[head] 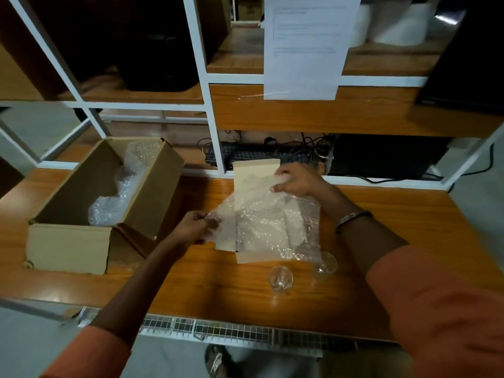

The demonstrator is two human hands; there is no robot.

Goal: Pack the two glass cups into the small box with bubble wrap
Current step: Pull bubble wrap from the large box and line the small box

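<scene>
A sheet of bubble wrap [268, 222] lies spread over the small pale box [253, 173] in the middle of the wooden table. My left hand [195, 226] pinches the sheet's left corner. My right hand [296, 181] grips its far right edge above the box. Two clear glass cups stand on the table in front of the box: one [280, 278] near the front, the other [327, 263] to its right, partly under the wrap's edge.
A large open cardboard box [68, 246] with more bubble wrap [122, 186] inside stands at the left. A white shelf frame [215, 132] rises behind the table, with a keyboard [240, 155] and cables under it. A paper sheet [305, 47] hangs above.
</scene>
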